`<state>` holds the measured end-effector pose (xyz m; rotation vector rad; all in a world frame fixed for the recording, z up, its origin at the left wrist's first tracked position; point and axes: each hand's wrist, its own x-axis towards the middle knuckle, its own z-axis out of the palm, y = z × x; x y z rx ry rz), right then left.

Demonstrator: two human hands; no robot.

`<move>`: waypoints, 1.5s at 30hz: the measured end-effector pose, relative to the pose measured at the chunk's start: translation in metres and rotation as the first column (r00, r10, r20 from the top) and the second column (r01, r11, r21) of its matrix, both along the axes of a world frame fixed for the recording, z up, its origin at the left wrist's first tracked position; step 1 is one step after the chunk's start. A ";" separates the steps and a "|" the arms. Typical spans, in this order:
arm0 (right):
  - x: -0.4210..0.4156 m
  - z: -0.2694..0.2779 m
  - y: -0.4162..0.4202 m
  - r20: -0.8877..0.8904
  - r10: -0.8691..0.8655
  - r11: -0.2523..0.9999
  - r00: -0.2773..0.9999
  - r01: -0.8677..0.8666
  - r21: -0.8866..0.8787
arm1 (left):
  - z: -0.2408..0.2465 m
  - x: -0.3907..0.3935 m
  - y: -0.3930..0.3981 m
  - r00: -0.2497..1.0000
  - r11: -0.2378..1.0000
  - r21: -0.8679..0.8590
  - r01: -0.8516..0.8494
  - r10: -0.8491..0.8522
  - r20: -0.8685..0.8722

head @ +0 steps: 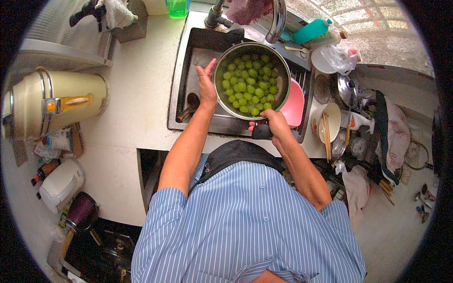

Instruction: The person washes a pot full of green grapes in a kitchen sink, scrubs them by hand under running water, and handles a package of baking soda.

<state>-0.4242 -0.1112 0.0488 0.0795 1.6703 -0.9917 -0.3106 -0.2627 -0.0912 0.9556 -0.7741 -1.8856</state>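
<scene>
A round metal pot (283,94) of green grapes (250,80) hangs over the sink (194,55). At its left side my left hand (208,85) rests against the outer wall, fingers spread upward; how firmly it holds cannot be seen. My right hand (277,123) grips the pot's near right edge beside its black handle (262,131), the thumb over the rim. Partly beneath the pot, on the right of the sink, lies a pink plastic basin (296,102). The curved faucet (277,23) stands behind the pot.
Right of the sink are a bowl with chopsticks (326,123), a pot lid (346,90) and a spray bottle (361,120). A teal bottle (311,32) lies behind. On the left counter are a cream canister (78,93) and a white jug (62,185). A dark brush (191,102) lies in the sink.
</scene>
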 end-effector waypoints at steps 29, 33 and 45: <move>0.001 0.007 -0.006 -0.112 0.076 0.996 0.991 -0.080 -0.027 | -0.002 -0.010 0.012 0.929 0.968 -0.252 0.023 0.072 0.362; -0.001 0.003 -0.004 -0.118 0.080 0.997 0.990 -0.082 -0.014 | -0.010 -0.011 0.013 0.942 0.966 -0.259 0.007 0.080 0.327; 0.000 0.003 0.000 -0.200 0.158 0.987 0.967 -0.163 -0.012 | -0.016 -0.017 0.021 0.965 0.974 -0.216 -0.068 0.119 0.232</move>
